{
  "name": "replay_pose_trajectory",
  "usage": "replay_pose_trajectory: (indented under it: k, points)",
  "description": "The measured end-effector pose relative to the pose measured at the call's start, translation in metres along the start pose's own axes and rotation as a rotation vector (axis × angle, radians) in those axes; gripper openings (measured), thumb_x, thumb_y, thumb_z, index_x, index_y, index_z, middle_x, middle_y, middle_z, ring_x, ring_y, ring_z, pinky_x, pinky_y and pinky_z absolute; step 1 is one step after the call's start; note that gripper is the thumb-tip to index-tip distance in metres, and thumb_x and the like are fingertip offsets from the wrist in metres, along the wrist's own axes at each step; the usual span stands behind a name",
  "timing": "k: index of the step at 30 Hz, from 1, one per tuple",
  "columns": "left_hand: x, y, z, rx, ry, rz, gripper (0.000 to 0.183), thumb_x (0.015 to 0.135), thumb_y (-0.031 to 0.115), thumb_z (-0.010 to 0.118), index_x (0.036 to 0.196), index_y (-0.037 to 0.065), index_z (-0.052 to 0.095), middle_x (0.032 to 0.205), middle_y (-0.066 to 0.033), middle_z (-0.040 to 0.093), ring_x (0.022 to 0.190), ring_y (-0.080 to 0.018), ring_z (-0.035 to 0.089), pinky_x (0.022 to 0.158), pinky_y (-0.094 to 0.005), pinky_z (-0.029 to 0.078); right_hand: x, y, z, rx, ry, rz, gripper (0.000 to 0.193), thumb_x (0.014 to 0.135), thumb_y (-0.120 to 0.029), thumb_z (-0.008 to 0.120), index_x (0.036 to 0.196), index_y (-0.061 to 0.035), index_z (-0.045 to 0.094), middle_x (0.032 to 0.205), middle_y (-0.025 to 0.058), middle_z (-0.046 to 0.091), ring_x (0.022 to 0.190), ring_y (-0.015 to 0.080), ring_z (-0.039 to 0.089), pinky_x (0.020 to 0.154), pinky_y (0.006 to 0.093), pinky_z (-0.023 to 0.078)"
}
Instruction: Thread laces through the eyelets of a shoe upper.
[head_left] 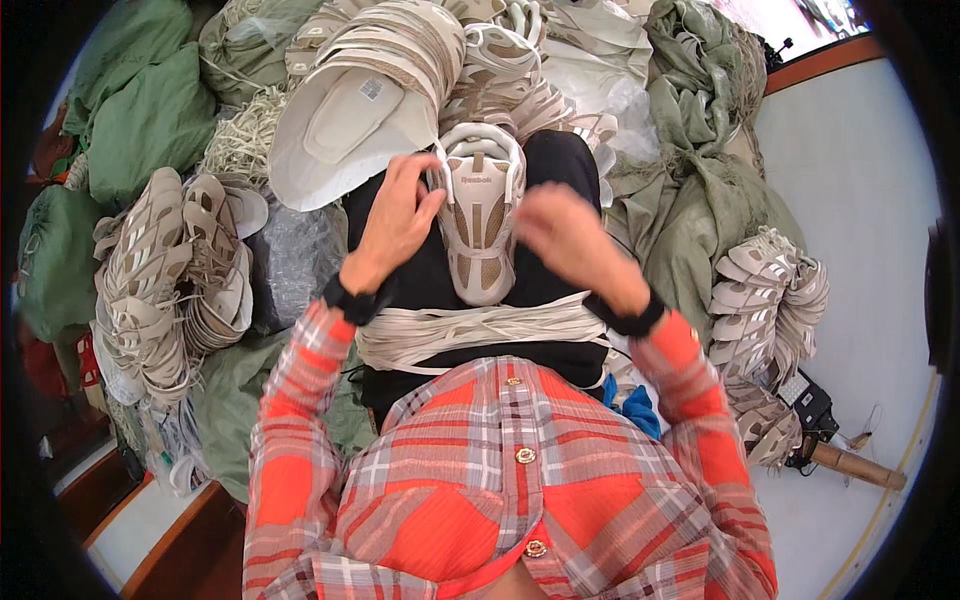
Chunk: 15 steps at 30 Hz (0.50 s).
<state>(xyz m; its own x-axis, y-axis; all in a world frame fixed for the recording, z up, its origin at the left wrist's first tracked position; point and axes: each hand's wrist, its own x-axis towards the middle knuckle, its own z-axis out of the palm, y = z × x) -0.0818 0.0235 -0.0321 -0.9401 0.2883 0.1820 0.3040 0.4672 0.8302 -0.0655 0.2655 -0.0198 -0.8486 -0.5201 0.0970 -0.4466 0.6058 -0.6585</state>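
A beige and tan shoe upper [477, 225] rests between my thighs, its toe end toward me and its padded collar away. My left hand [398, 222] is at its left edge, fingers bent, with a gap between thumb and forefinger. A pale cord-like strip runs along that edge beside the fingertips. On the other side, my right hand [572, 240] is close to the upper's right edge; motion blurs its fingers, so their grip is unclear. Across my lap lies a thick bundle of cream shoelaces [470, 335].
Beyond my left hand is a stack of shoe uppers [385, 75], with a pale sole-shaped piece [340, 125] in front. More bundled uppers lie at left [150, 285] and right [765, 295]. Green sacks [150, 120] surround the far left; loose laces [243, 135] hang nearby.
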Motion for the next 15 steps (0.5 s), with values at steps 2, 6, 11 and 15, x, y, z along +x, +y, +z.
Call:
replay_pose_trajectory:
  k: [2,6,11,15]
  points:
    - [-0.025,0.006,-0.004,-0.014,-0.062,-0.114,0.017,0.080,0.004,0.060,0.096,0.000,0.057,0.086,-0.0121,0.055,0.068,-0.0236,0.056,0.062,-0.0315,0.045,-0.033,-0.032,0.022,0.033,-0.284,0.039,0.019,0.078,-0.020,0.062,0.081,-0.0006,0.061,0.082,0.0157,0.061,0.081,0.0343,0.059,0.071,0.0423,0.049]
    - [-0.051,0.021,-0.008,-0.033,-0.174,-0.157,0.013,0.081,0.003,0.059,0.093,-0.001,0.059,0.081,-0.0111,0.057,0.067,-0.0221,0.057,0.061,-0.0313,0.046,-0.048,-0.054,0.055,-0.008,-0.430,0.061,0.019,0.079,-0.021,0.063,0.076,-0.0025,0.063,0.076,0.0139,0.061,0.075,0.0303,0.061,0.067,0.0389,0.049]
    - [-0.059,0.039,-0.009,-0.218,-0.230,-0.156,0.017,0.087,0.011,0.058,0.098,-0.001,0.061,0.082,-0.0048,0.058,0.066,-0.0123,0.055,0.058,-0.0274,0.044,-0.036,-0.048,0.020,0.905,-0.342,0.385,0.021,0.088,-0.018,0.060,0.076,-0.0007,0.060,0.061,-0.0001,0.055,0.057,0.0062,0.049,0.050,0.0249,0.041]
    - [-0.025,0.120,-0.050,-0.624,-0.677,-0.608,0.026,0.094,0.023,0.052,0.094,0.000,0.063,0.073,0.0008,0.056,0.064,-0.0042,0.051,0.054,-0.0198,0.037,-0.006,-0.104,-0.068,0.914,-0.341,0.495,0.026,0.089,-0.024,0.061,0.076,-0.0020,0.060,0.061,-0.0036,0.052,0.056,0.0030,0.045,0.047,0.0196,0.034]
